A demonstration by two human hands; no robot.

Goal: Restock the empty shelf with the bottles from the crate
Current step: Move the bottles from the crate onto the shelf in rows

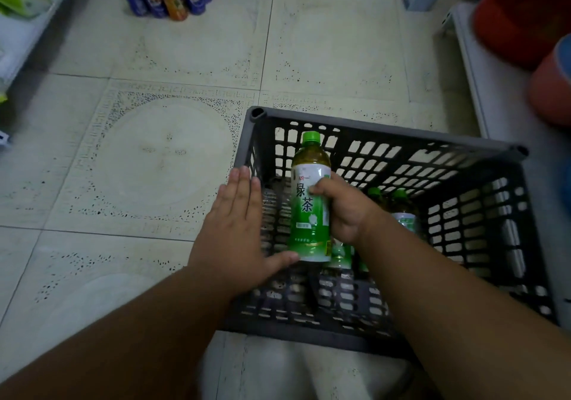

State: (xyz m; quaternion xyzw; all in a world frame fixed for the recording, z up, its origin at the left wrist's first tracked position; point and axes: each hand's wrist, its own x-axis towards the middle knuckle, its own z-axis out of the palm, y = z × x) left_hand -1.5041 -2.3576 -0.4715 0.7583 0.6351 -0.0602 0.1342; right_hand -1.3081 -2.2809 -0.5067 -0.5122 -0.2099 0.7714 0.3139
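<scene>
We are spreading our left hand [236,229] flat, thumb touching the base of the green tea bottle [310,211], while our right hand [343,211] is gripping its labelled middle above the crate [386,140]. It is looking full, so fairly heavy, stiff, probably slick; mid-body is holding best. More bottles [400,205] are standing inside near the crate's right wall.

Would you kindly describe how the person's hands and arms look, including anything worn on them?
Both forearms are bare to the frame's edge: no sleeves, gloves, watch or rings show. The left hand and right hand have short, unpainted nails where visible.
</scene>
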